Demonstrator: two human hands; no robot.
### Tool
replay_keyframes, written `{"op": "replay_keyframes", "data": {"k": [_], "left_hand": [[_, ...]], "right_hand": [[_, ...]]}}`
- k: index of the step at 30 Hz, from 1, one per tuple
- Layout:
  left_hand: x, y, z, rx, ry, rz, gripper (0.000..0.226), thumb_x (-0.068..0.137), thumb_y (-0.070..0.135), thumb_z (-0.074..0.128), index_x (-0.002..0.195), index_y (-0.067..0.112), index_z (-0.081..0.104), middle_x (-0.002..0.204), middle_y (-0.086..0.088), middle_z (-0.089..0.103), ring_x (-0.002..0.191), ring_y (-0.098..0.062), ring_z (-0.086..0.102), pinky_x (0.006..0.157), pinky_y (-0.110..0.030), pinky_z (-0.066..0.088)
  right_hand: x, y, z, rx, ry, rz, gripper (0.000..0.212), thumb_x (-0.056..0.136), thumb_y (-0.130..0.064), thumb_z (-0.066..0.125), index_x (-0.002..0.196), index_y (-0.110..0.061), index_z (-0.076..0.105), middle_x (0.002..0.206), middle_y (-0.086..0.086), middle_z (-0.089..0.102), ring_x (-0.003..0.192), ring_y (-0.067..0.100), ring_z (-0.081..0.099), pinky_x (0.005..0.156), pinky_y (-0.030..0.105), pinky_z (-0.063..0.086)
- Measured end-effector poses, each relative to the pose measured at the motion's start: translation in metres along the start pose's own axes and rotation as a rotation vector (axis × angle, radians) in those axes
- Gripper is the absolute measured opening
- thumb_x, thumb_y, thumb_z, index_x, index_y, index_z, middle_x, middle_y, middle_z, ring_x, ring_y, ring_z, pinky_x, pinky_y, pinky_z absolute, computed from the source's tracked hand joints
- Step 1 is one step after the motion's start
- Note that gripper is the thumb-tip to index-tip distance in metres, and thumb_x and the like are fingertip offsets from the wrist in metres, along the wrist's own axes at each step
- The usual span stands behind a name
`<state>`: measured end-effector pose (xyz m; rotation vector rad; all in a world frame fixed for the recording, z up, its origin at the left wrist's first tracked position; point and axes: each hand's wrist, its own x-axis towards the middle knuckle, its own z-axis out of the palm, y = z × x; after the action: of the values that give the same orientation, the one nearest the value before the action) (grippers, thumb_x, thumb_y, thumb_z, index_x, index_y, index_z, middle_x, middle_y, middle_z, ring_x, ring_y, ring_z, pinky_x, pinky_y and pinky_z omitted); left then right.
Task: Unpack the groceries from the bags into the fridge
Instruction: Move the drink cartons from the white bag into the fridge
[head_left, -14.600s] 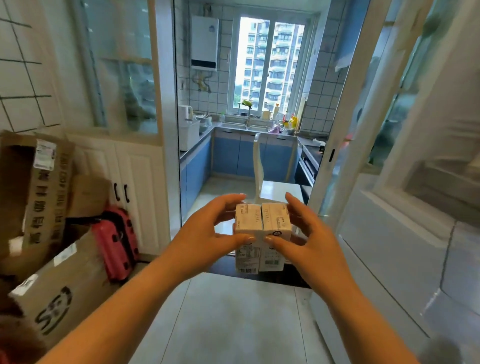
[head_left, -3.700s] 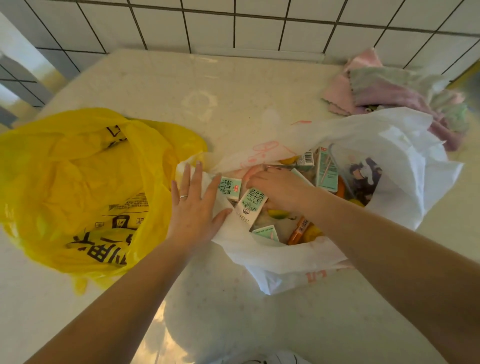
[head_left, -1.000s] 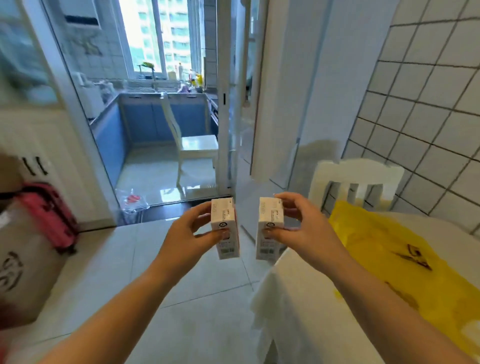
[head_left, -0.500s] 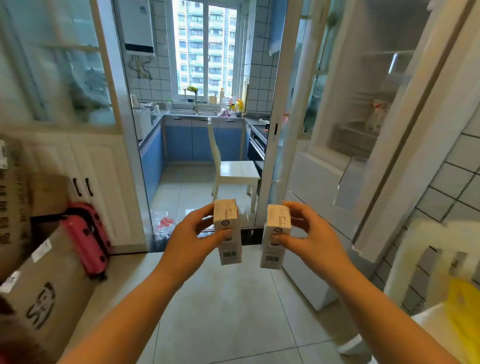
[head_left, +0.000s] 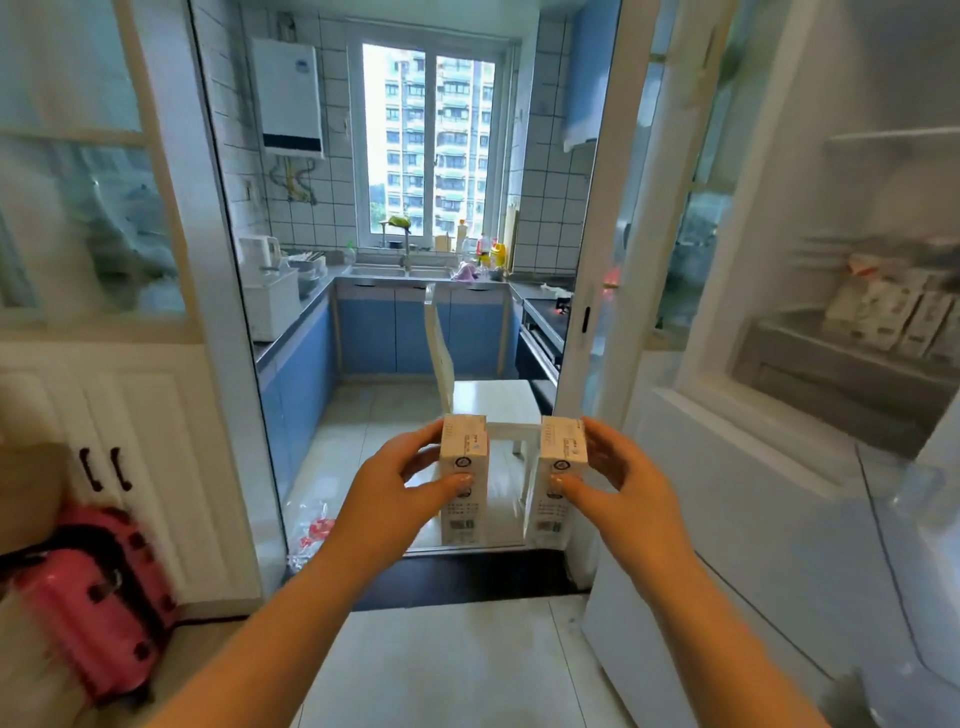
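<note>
Both my forearms reach forward, bare, side by side. My left hand (head_left: 397, 480) grips a carton (head_left: 464, 480) — thumb across its front, fingers behind. My right hand (head_left: 621, 483) grips another carton (head_left: 558, 480) the same way, upright.

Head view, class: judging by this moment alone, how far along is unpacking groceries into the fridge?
Done: several similar cartons already stand on a shelf of the open fridge. In hand: the left hand holds one carton, the right hand holds another carton, both upright and apart. Left: shelving these two; the bags are out of view, so any remainder is unknown.
</note>
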<state>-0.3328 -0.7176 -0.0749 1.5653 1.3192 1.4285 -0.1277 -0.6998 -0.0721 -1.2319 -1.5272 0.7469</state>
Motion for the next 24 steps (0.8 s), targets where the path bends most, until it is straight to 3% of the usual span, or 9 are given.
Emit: {"op": "replay_keyframes", "data": {"k": [3, 6, 9, 12, 15, 17, 19, 21, 24], "left_hand": [[0.063, -0.015, 0.013, -0.005, 0.018, 0.010, 0.047, 0.082, 0.013, 0.067, 0.107, 0.047, 0.046, 0.108, 0.027, 0.052, 0.091, 0.011, 0.051, 0.064, 0.000, 0.042], [0.120, -0.037, 0.028, 0.003, 0.005, 0.007, 0.047, 0.081, 0.015, 0.068, 0.110, 0.045, 0.046, 0.111, 0.025, 0.052, 0.099, 0.004, 0.052, 0.065, -0.004, 0.043], [0.181, -0.060, 0.047, -0.023, -0.032, 0.006, 0.045, 0.082, 0.017, 0.067, 0.114, 0.042, 0.047, 0.107, 0.029, 0.052, 0.093, 0.008, 0.053, 0.064, -0.006, 0.043], [0.249, -0.080, 0.072, -0.063, -0.129, 0.033, 0.043, 0.083, 0.014, 0.066, 0.109, 0.043, 0.049, 0.106, 0.027, 0.054, 0.088, 0.011, 0.054, 0.062, -0.006, 0.045], [0.319, -0.093, 0.104, -0.119, -0.258, 0.072, 0.044, 0.083, 0.009, 0.066, 0.102, 0.045, 0.051, 0.104, 0.022, 0.058, 0.085, 0.012, 0.056, 0.060, -0.004, 0.045], [0.364, -0.097, 0.130, -0.132, -0.348, 0.111, 0.047, 0.081, 0.008, 0.067, 0.098, 0.048, 0.050, 0.102, 0.021, 0.059, 0.086, 0.009, 0.057, 0.059, -0.004, 0.047], [0.402, -0.098, 0.158, -0.167, -0.439, 0.125, 0.049, 0.080, 0.006, 0.069, 0.097, 0.048, 0.050, 0.102, 0.018, 0.061, 0.085, 0.009, 0.058, 0.056, -0.006, 0.048], [0.436, -0.099, 0.190, -0.214, -0.536, 0.133, 0.049, 0.079, 0.005, 0.069, 0.099, 0.046, 0.052, 0.104, 0.014, 0.062, 0.087, 0.008, 0.060, 0.057, -0.009, 0.048], [0.475, -0.097, 0.243, -0.285, -0.667, 0.147, 0.049, 0.078, 0.004, 0.069, 0.106, 0.042, 0.055, 0.102, 0.016, 0.064, 0.091, 0.009, 0.061, 0.060, -0.011, 0.050]], "right_hand": [[0.066, 0.009, 0.008, -0.002, 0.016, 0.018, 0.063, 0.081, -0.015, 0.070, 0.135, -0.032, 0.044, 0.125, -0.013, 0.054, 0.117, 0.005, 0.048, 0.096, 0.031, 0.044], [0.119, 0.024, 0.012, 0.018, 0.036, 0.041, 0.064, 0.081, -0.013, 0.070, 0.136, -0.033, 0.043, 0.116, -0.017, 0.052, 0.109, 0.000, 0.046, 0.095, 0.031, 0.045], [0.172, 0.045, 0.013, 0.017, 0.076, 0.057, 0.063, 0.081, -0.014, 0.070, 0.135, -0.034, 0.043, 0.115, -0.017, 0.052, 0.109, 0.000, 0.047, 0.094, 0.031, 0.045], [0.225, 0.071, 0.009, 0.006, 0.139, 0.057, 0.062, 0.080, -0.012, 0.070, 0.134, -0.032, 0.046, 0.114, -0.016, 0.056, 0.106, -0.001, 0.053, 0.082, 0.020, 0.048], [0.274, 0.092, -0.001, 0.018, 0.236, 0.070, 0.066, 0.078, -0.007, 0.072, 0.132, -0.034, 0.046, 0.110, -0.016, 0.059, 0.086, -0.018, 0.056, 0.065, 0.005, 0.048], [0.305, 0.102, -0.013, 0.013, 0.322, 0.091, 0.066, 0.077, -0.005, 0.072, 0.129, -0.037, 0.044, 0.105, -0.021, 0.059, 0.080, -0.026, 0.053, 0.064, 0.003, 0.048], [0.329, 0.110, -0.029, -0.011, 0.413, 0.103, 0.065, 0.078, -0.005, 0.071, 0.126, -0.039, 0.044, 0.102, -0.025, 0.058, 0.084, -0.023, 0.054, 0.064, 0.003, 0.047], [0.349, 0.118, -0.049, -0.051, 0.523, 0.106, 0.062, 0.078, -0.006, 0.071, 0.123, -0.041, 0.044, 0.102, -0.028, 0.057, 0.091, -0.019, 0.055, 0.067, 0.004, 0.047], [0.369, 0.129, -0.080, -0.117, 0.651, 0.106, 0.059, 0.080, -0.009, 0.069, 0.122, -0.042, 0.041, 0.101, -0.033, 0.053, 0.087, -0.026, 0.052, 0.066, 0.001, 0.045]]}}
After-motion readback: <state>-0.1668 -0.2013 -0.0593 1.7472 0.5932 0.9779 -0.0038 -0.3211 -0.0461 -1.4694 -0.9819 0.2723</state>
